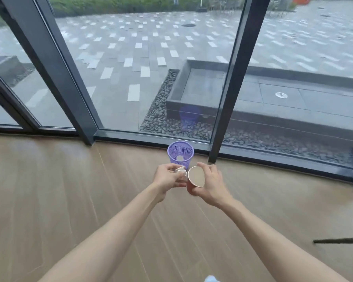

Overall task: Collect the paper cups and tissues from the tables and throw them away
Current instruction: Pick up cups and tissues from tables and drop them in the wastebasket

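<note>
My right hand [211, 185] grips a red paper cup [195, 178] by its side, its open mouth turned toward me and its inside bare. My left hand [167, 177] pinches a crumpled white tissue [180, 170] right beside the cup's rim. Both hands are held out over the floor, just short of a purple mesh bin [180, 153] that stands by the window. Something small and white lies at the bottom of the bin.
Wooden floor [69, 190] spreads around me. Dark window frames [225, 98] and floor-to-ceiling glass close off the far side behind the bin. A dark thin edge of furniture [338, 240] juts in at the lower right.
</note>
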A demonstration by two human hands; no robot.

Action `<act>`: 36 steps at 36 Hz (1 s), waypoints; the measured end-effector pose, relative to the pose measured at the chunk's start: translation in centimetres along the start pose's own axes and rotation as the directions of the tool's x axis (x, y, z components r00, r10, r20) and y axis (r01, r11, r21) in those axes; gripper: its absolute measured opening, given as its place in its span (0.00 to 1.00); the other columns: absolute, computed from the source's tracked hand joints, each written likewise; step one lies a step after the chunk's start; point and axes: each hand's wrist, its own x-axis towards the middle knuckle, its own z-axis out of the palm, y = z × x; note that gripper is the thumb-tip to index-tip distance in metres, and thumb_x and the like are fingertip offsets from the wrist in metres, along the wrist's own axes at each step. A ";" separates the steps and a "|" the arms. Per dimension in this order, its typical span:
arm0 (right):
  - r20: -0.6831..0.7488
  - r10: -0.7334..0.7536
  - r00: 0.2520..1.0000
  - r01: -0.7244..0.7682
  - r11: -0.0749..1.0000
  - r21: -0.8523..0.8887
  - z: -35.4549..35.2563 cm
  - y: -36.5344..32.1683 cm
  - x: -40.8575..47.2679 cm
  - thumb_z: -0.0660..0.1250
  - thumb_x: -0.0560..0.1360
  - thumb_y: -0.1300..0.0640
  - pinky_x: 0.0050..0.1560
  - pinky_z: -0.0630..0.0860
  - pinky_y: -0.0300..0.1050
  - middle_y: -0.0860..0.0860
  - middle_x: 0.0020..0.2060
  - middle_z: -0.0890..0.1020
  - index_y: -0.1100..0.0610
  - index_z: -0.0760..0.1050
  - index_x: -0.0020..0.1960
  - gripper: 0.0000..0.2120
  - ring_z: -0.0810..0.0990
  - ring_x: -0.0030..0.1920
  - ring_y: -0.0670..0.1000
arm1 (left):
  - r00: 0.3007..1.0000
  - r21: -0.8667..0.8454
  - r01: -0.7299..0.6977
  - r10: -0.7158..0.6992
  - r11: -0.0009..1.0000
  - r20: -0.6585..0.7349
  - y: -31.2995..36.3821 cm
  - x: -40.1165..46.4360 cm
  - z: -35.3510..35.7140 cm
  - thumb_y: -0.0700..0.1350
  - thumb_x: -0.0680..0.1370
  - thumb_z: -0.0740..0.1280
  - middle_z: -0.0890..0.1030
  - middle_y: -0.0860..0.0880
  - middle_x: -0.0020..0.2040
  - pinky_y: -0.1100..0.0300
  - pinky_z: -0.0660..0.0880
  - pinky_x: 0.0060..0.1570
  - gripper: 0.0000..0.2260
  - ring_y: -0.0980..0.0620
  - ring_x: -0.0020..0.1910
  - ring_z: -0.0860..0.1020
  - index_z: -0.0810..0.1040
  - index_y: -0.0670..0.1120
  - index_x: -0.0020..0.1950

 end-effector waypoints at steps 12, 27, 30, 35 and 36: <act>0.045 -0.113 0.993 0.116 0.990 -0.076 -2.4 3.6 20.6 0.72 0.68 0.42 0.63 0.70 0.50 0.50 0.64 0.71 0.50 0.64 0.73 0.38 0.67 0.61 0.55 | 0.998 -0.017 0.056 -0.056 0.998 -0.009 6.4 18.5 2.2 0.32 0.73 0.72 0.81 0.35 0.47 0.58 0.82 0.33 0.14 0.43 0.37 0.82 0.78 0.33 0.58; 0.254 -0.183 0.950 0.207 0.976 -0.072 -4.0 5.0 41.4 0.70 0.72 0.43 0.66 0.66 0.47 0.53 0.65 0.68 0.52 0.60 0.75 0.37 0.64 0.67 0.55 | 0.980 -0.044 0.125 -0.130 0.991 -0.148 11.0 37.4 3.4 0.27 0.71 0.72 0.81 0.36 0.45 0.58 0.83 0.35 0.11 0.45 0.34 0.81 0.80 0.32 0.53; 0.259 -0.189 0.947 0.218 0.972 -0.087 -3.2 4.5 45.3 0.71 0.71 0.45 0.63 0.67 0.46 0.52 0.63 0.69 0.50 0.63 0.72 0.33 0.65 0.65 0.55 | 0.978 -0.058 0.144 -0.151 0.988 -0.140 11.6 41.2 2.3 0.27 0.71 0.71 0.81 0.37 0.44 0.59 0.82 0.34 0.11 0.47 0.33 0.82 0.79 0.31 0.53; 0.256 -0.116 0.960 0.159 0.975 -0.155 -1.2 3.7 51.8 0.72 0.71 0.46 0.65 0.68 0.48 0.54 0.65 0.69 0.54 0.61 0.74 0.36 0.66 0.66 0.57 | 0.983 -0.041 0.159 -0.162 0.987 -0.087 12.9 48.1 -0.2 0.27 0.72 0.71 0.81 0.39 0.42 0.59 0.82 0.35 0.11 0.51 0.30 0.82 0.79 0.30 0.54; 0.247 -0.096 0.964 0.137 0.978 -0.155 -0.7 3.5 53.0 0.72 0.71 0.46 0.65 0.68 0.48 0.54 0.65 0.69 0.54 0.62 0.73 0.36 0.67 0.66 0.57 | 0.983 -0.043 0.164 -0.167 0.986 -0.074 13.1 49.5 -0.7 0.28 0.72 0.70 0.81 0.38 0.43 0.60 0.82 0.35 0.11 0.51 0.30 0.82 0.79 0.30 0.54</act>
